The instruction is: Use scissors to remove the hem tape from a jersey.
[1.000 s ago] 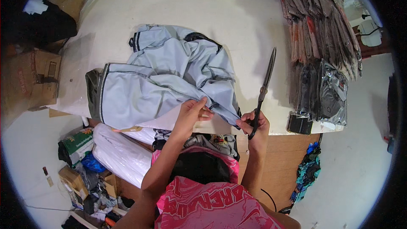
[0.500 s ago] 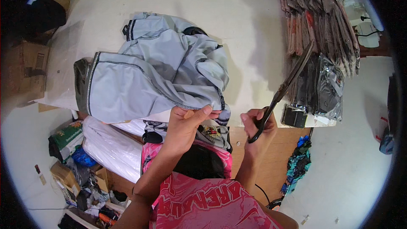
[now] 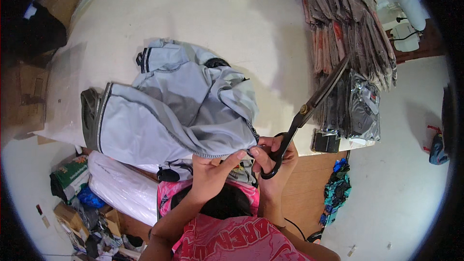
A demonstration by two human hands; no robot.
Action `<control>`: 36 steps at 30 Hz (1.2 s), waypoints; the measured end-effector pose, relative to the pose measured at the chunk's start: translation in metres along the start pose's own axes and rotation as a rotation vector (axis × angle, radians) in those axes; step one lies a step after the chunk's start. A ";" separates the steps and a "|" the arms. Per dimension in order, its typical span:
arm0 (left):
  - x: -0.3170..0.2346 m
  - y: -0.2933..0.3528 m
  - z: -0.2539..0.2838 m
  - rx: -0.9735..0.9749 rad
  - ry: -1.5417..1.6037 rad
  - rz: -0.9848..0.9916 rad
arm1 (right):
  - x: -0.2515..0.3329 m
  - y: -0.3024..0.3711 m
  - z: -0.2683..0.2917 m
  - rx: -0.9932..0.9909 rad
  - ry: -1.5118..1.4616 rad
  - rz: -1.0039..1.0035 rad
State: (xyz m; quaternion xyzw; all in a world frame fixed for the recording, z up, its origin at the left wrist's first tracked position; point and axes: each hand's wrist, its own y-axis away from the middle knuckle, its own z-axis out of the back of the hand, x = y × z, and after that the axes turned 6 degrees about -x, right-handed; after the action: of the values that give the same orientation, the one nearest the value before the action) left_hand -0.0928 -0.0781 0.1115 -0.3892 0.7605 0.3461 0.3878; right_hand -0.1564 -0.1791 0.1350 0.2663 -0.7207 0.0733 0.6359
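A light grey garment with dark overlocked seams lies rumpled, inside out by its seams, over the near edge of the table. My left hand pinches its near edge between thumb and fingers. My right hand carries a large pair of scissors with black handles, hooked over the hand, blades pointing up and away to the right. The thumb and fingertips of that same hand meet at the garment's near right corner, close to my left thumb. Whatever lies between those fingertips is too small to make out.
Stacks of plastic-bagged garments line the table's right side, with a dark flat box-like thing near the front edge. White plastic-wrapped rolls and cardboard boxes crowd the lower left. Blue-green cloth lies on the floor at right.
My right hand, scissors in it, has moved left onto the garment's corner beside my left hand. The view has shifted, so the table sits lower in the picture.
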 end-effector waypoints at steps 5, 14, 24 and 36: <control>0.002 0.002 0.002 0.016 0.013 -0.057 | -0.007 -0.004 0.003 0.047 -0.091 0.012; 0.006 -0.003 0.000 -0.112 0.071 -0.025 | -0.003 -0.006 0.006 0.049 -0.130 -0.005; 0.003 -0.001 0.001 -0.134 0.066 -0.019 | 0.003 -0.004 0.004 0.090 -0.062 -0.045; 0.009 0.004 0.011 -0.044 -0.155 -0.085 | -0.005 -0.006 0.008 0.049 -0.099 -0.051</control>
State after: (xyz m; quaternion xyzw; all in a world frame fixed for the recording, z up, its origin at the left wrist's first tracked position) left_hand -0.0959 -0.0698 0.0994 -0.4017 0.7032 0.3751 0.4511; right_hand -0.1604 -0.1865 0.1277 0.3033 -0.7421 0.0614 0.5945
